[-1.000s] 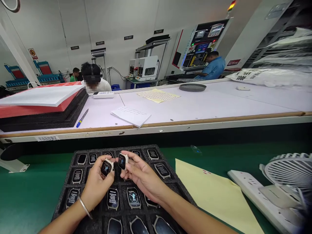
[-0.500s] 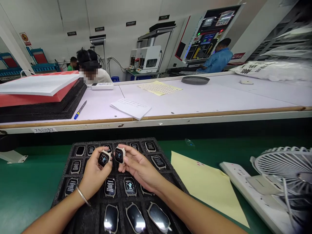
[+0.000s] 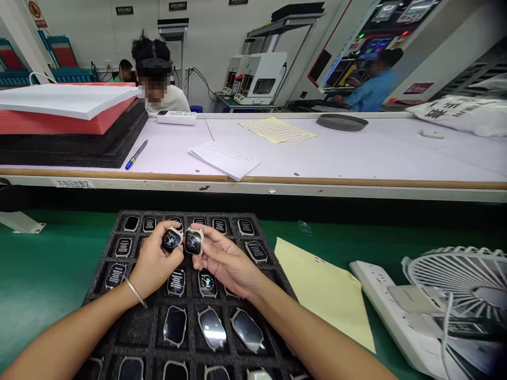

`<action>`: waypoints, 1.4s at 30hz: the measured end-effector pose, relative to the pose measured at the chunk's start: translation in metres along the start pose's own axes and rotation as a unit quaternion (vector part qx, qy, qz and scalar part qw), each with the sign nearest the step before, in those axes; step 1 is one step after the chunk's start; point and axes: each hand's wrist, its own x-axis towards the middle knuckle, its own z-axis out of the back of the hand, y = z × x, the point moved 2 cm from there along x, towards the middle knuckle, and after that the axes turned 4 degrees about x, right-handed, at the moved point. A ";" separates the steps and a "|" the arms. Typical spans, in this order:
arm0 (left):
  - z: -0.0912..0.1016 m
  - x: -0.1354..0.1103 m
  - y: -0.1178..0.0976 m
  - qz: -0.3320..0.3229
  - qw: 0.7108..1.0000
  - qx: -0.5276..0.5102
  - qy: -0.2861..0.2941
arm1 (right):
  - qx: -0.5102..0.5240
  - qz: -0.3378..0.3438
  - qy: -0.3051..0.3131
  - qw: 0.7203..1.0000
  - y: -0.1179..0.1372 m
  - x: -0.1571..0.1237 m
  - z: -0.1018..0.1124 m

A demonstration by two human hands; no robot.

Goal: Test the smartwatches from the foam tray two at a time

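My left hand (image 3: pixel 156 258) is closed around a strapless smartwatch (image 3: pixel 171 240) with a pale metal case and a lit watch face. Beside it, my right hand (image 3: pixel 224 258) grips a second smartwatch (image 3: pixel 194 242) between thumb and fingers, its screen also lit. The two watches are side by side, close together, above a black foam tray (image 3: pixel 134 325). Several more watches lie in the tray's square pockets, such as a lit watch (image 3: pixel 207 283) with a dial and a dark-screened watch (image 3: pixel 175 325). My hands and forearms hide some pockets.
To the right lie a yellow sheet (image 3: pixel 320 295), a white power strip (image 3: pixel 390 311) and a white fan (image 3: pixel 463 274). A raised shelf (image 3: pixel 348 153) across the back bears papers (image 3: pixel 225 158), a pen (image 3: pixel 137 154) and stacked foam (image 3: pixel 119 142). Other people sit beyond it.
The view has tilted down, showing more of the tray's near rows. Both watches are still held, now turned to face the camera more and slightly closer together.
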 end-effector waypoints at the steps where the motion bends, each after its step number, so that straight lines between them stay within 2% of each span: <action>1: 0.000 0.000 0.000 -0.005 1.000 -0.001 -0.001 | 0.001 -0.002 -0.002 1.000 0.000 0.000 0.000; 24: 0.000 0.002 0.004 -0.018 1.000 0.011 0.010 | -0.025 0.003 0.009 1.000 -0.002 0.001 -0.001; 32: -0.001 0.002 0.006 0.007 1.000 -0.005 0.018 | -0.023 0.000 -0.005 1.000 -0.003 0.001 -0.001; 42: -0.001 0.003 0.005 -0.011 1.000 -0.012 0.019 | -0.034 0.004 -0.001 0.999 -0.003 0.001 -0.001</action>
